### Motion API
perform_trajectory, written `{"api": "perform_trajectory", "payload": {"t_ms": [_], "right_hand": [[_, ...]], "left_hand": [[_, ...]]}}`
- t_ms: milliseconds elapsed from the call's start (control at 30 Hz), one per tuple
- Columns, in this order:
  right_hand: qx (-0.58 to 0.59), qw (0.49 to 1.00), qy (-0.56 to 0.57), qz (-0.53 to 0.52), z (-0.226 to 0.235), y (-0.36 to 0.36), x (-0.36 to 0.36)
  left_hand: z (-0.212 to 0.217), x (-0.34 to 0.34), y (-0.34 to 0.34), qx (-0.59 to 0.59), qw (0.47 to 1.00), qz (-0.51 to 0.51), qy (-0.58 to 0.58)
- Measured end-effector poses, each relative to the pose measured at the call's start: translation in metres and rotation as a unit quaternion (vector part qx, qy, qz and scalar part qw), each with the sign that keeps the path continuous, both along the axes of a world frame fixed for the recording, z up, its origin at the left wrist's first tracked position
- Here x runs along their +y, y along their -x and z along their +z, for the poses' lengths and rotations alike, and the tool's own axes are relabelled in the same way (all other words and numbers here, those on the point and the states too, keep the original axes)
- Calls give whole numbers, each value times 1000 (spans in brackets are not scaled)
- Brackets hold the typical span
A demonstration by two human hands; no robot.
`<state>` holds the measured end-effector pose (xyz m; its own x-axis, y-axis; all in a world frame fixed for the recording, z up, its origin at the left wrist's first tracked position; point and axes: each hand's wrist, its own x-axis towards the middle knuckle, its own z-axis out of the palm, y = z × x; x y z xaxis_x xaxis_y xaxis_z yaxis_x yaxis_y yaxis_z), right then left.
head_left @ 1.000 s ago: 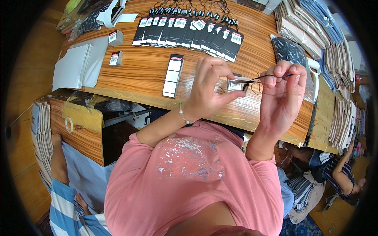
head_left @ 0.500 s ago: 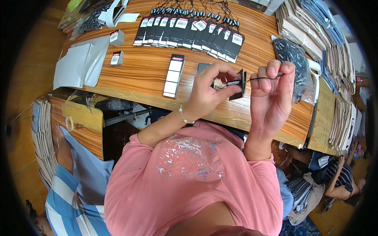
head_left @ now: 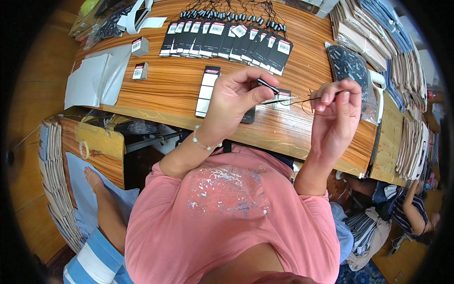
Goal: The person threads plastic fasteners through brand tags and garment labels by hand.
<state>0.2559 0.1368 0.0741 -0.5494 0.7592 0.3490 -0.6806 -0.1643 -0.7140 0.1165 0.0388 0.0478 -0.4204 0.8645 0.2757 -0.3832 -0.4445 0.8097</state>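
Observation:
My left hand (head_left: 234, 99) is closed, thumb and finger pinching a small dark piece with a pale edge (head_left: 268, 85); its exact kind is hard to make out. A thin silvery pointed strip (head_left: 280, 100) juts from the same fingers. To the right, my right hand (head_left: 336, 111) pinches one end of a thin black cord (head_left: 302, 101), which stretches between the hands with a loose loop. Behind the strip shows a hang tag with a white label (head_left: 283, 105). Below the left fingers, a dark card (head_left: 248, 116) is partly hidden.
Black hang tags (head_left: 227, 42) with cords lie in a row at the back. A label strip stack (head_left: 204, 97) and two small label blocks (head_left: 138, 71) are to the left. A bag of black cord pieces (head_left: 347, 64) and folded garments (head_left: 359, 33) lie right. Other people sit nearby.
The dark tags upright in my left hand have gone from that pose; a smaller dark piece and silvery strip show there. Both hands have shifted slightly. A person's arm at left has moved.

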Motion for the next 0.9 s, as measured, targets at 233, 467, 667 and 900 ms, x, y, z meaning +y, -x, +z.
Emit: {"api": "perform_trajectory", "payload": {"t_ms": [233, 467, 667, 900], "right_hand": [[-88, 994, -58, -40, 5, 6, -9], [-169, 978, -119, -28, 7, 6, -20], [-238, 957, -156, -51, 4, 16, -28], [-237, 962, -136, -4, 5, 17, -25]], "left_hand": [[26, -11, 3, 138, 989, 50, -7], [24, -7, 10, 148, 986, 76, 6], [28, -6, 7, 60, 996, 58, 35], [20, -6, 10, 92, 994, 45, 44]]}}
